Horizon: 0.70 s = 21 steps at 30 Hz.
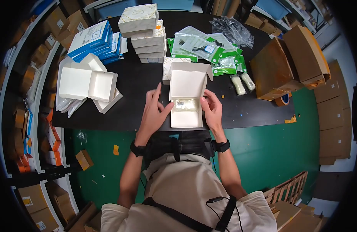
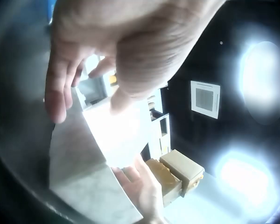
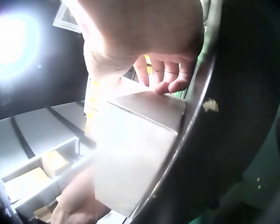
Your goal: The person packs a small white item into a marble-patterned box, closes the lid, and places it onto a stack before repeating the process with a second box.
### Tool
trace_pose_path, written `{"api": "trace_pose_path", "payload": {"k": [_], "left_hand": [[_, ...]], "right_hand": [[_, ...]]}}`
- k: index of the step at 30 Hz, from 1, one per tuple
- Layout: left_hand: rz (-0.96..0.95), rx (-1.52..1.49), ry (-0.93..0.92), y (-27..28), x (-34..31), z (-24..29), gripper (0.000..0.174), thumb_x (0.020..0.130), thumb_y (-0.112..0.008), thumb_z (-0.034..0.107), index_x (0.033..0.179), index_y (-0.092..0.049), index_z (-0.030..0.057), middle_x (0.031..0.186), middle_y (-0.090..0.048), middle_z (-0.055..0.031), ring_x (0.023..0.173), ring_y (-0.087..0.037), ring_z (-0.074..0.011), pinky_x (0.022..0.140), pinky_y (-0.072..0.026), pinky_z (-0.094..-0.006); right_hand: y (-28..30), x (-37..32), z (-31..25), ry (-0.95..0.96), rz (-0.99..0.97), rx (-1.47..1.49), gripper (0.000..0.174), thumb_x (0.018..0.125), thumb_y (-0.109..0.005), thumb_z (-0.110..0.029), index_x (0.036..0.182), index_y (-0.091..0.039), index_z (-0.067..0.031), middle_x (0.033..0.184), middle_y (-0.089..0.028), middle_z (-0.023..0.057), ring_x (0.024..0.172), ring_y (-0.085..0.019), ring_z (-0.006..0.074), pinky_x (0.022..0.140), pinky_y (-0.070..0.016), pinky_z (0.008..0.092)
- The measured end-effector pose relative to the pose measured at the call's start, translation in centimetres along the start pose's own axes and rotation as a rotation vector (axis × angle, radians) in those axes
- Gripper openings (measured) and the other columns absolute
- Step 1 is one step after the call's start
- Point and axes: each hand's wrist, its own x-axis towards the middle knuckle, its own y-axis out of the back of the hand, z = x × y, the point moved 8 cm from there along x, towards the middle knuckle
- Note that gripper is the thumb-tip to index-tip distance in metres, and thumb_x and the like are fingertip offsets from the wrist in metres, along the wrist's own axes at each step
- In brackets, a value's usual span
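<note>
An open white box [image 1: 187,121] lies at the table's near edge with its lid [image 1: 188,83] raised away from the person. Inside it is a pale wrapped item [image 1: 186,105] with a small printed label. The left hand [image 1: 152,113] is at the box's left side, thumb at the rim, the other fingers spread and off it. On the right side, the right hand [image 1: 212,112] has its thumb at the rim and its bent fingers against the outer wall. The right wrist view shows those fingertips [image 3: 170,86] touching the box [image 3: 135,154].
Beyond the box stand stacked marbled boxes [image 1: 147,42], green-and-white cable packets [image 1: 197,44] and clear plastic [image 1: 234,31]. Two pale wrapped items [image 1: 238,84] lie right, near a cardboard box [image 1: 273,69]. Left are open white boxes [image 1: 76,83] and blue packs [image 1: 91,40].
</note>
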Motion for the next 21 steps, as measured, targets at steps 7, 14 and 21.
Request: {"api": "trace_pose_path", "payload": {"k": [7,14,21], "left_hand": [[-0.127,-0.12,-0.082,-0.1,2.1,3.5,0.053,0.096,-0.076,0.016,0.143,-0.06,-0.0035,0.106,-0.063,-0.0126,0.081,-0.065,-0.0172,0.072,-0.0568,-0.0304],[-0.106,-0.106,-0.126,-0.3,0.7,3.9,0.038,0.096,-0.075,0.012,0.128,-0.065,-0.0054,0.106,-0.066,-0.0109,0.089,-0.068,-0.0174,0.079,-0.0577,-0.0295],[-0.069,-0.064,-0.233,0.0,-0.4,3.8,0.035,0.095,-0.074,0.007,0.127,-0.065,-0.0035,0.108,-0.073,-0.0156,0.093,-0.073,-0.023,0.088,-0.0574,-0.0342]], "right_hand": [[0.5,-0.1,-3.7,-0.014,-0.095,-0.104,0.043,0.107,-0.068,-0.021,0.141,-0.059,0.0028,0.097,-0.069,0.002,0.08,-0.064,0.0082,0.073,-0.051,0.0239],[0.1,-1.5,-5.7,0.01,-0.099,-0.159,0.042,0.103,-0.069,-0.019,0.136,-0.062,0.0056,0.123,-0.071,0.0104,0.081,-0.07,0.0098,0.074,-0.0575,0.0271],[0.5,-2.5,-6.7,0.211,-0.124,-0.421,0.036,0.102,-0.071,-0.014,0.135,-0.064,-0.001,0.103,-0.073,0.0064,0.079,-0.069,0.0104,0.069,-0.0554,0.0279]]}}
